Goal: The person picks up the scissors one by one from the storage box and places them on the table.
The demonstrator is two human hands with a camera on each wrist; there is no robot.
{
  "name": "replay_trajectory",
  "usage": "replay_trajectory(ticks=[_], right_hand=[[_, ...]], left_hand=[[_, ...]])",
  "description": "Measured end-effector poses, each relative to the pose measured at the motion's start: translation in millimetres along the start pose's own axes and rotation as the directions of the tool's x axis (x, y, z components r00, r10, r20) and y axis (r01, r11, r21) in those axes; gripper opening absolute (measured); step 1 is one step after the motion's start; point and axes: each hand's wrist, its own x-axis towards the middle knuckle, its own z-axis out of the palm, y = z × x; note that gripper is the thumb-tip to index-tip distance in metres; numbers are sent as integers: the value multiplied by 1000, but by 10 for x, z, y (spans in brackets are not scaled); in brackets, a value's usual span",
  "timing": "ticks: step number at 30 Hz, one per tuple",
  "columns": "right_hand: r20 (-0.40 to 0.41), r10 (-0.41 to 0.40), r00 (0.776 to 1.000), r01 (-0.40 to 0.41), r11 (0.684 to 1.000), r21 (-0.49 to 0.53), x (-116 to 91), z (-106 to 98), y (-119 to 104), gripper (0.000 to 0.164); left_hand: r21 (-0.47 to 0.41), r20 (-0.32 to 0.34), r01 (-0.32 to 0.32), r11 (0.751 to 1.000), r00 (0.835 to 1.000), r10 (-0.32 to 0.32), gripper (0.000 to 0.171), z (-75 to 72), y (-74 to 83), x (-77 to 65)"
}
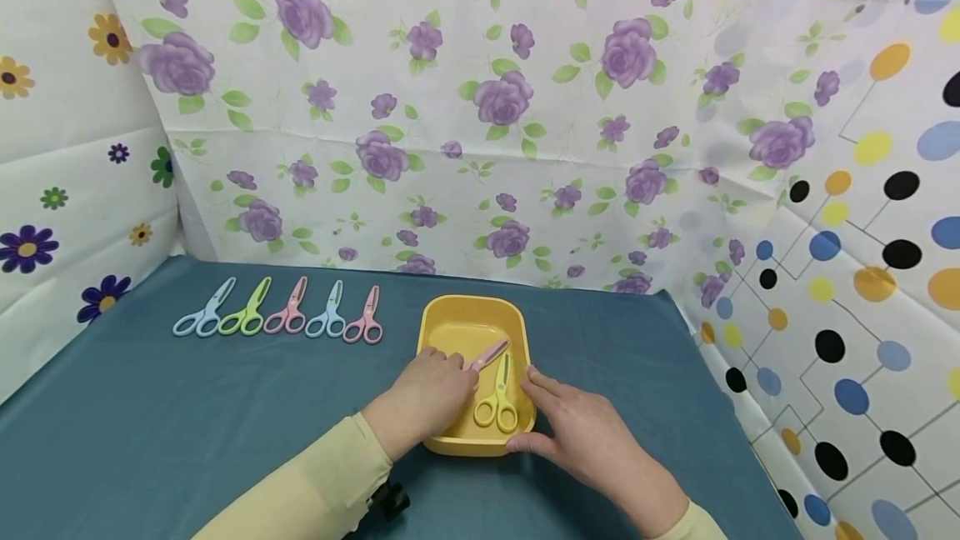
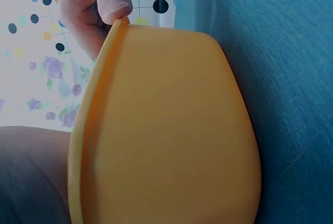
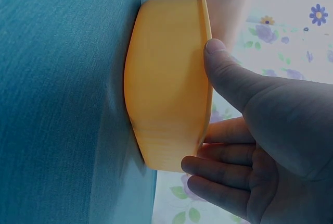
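Observation:
A yellow plastic bin [image 1: 472,447] stands on the cloth in front of me. My left hand [image 1: 429,394] reaches over its left rim and grips a pair of pink scissors [image 1: 491,353] inside, the handles hidden under the hand. Beside them in the bin lies a pair of yellow scissors [image 1: 498,402], blades pointing away from me. Against the bin's right side, my right hand [image 1: 588,432] rests with thumb and fingers extended; in the right wrist view its thumb touches the rim. The left wrist view shows mostly the bin's outer wall [image 2: 171,120], so the left fingers are hidden there.
Several pairs of scissors stand in a row at the back left of the blue-green cloth [image 1: 225,415], among them green scissors [image 1: 247,307] and pink scissors [image 1: 365,317]. A flower-patterned curtain [image 1: 450,107] hangs behind, and a dotted sheet closes off the right.

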Motion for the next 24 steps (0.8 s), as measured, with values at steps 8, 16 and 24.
replay_trajectory(ticks=[8, 16, 24], right_hand=[[-4, -11, 1000, 11, 1000, 5, 3, -8, 8, 89], [7, -2, 1000, 1, 1000, 13, 3, -2, 10, 88], [5, -8, 1000, 7, 1000, 10, 1, 0, 21, 89]], left_hand=[[-60, -59, 51, 997, 997, -54, 28, 37, 10, 74], [-46, -47, 67, 997, 996, -69, 29, 38, 33, 117], [-39, -42, 64, 997, 997, -66, 27, 66, 32, 133]])
